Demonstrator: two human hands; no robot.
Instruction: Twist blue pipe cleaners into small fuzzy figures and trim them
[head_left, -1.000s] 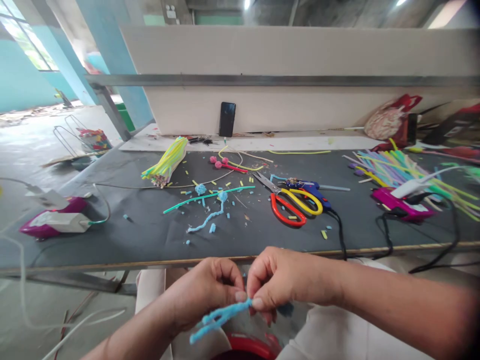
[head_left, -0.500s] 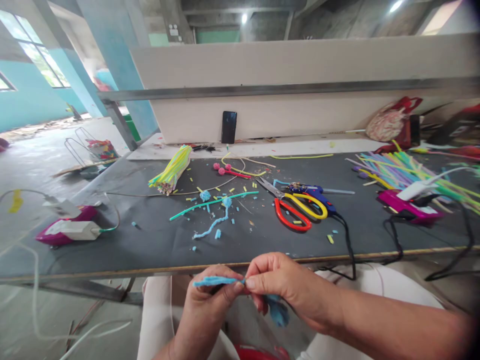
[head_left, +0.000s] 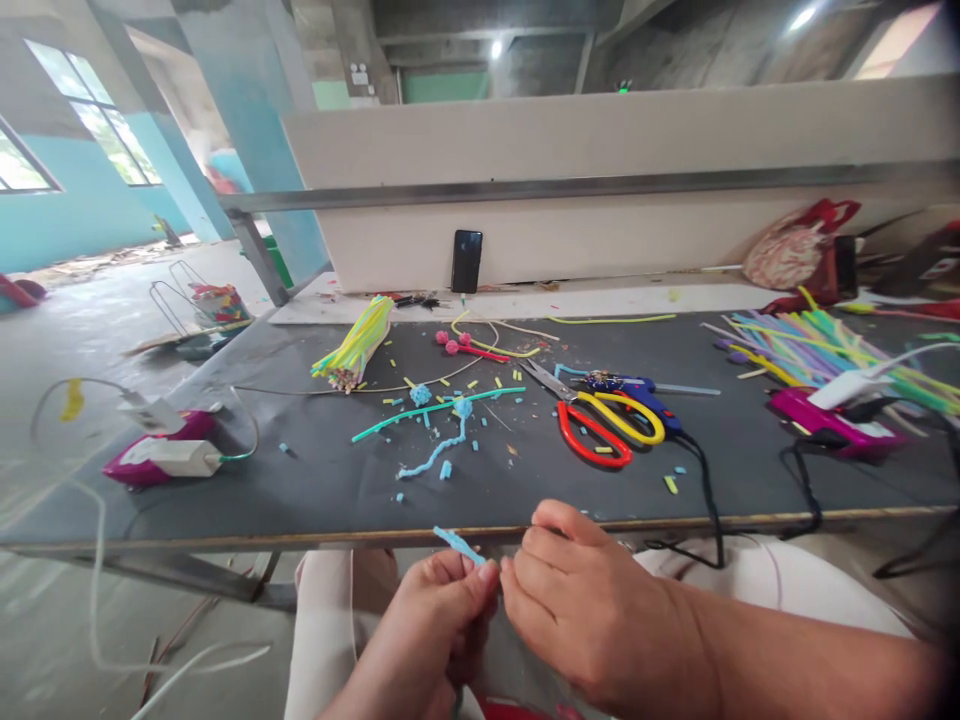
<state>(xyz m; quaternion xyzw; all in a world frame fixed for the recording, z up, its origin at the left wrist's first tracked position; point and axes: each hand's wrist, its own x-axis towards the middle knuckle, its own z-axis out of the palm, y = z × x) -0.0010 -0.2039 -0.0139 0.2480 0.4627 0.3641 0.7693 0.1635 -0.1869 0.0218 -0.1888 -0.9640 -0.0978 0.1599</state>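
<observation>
A light-blue pipe cleaner pokes up, doubled, from between the thumb and fingers of my left hand, which pinches it. Close against that thumb, my right hand is closed with its back toward me, its fingertips at the pipe cleaner; the part between the fingers is hidden. Both hands are in front of the table's near edge, above my lap. Beyond them on the table lie a green pipe cleaner, a blue fuzzy ball and a crinkled blue piece with a bobbled end.
Scissors with red and yellow handles lie beside a blue glue gun. A yellow-green pipe-cleaner bundle stands left, loose coloured ones right. Purple power strips sit toward both ends. A phone leans at the back.
My right hand has turned over, knuckles up, and the blue bulk below it has gone out of sight. The pipe cleaner ends in my left hand now tilt upward. The view has shifted slightly.
</observation>
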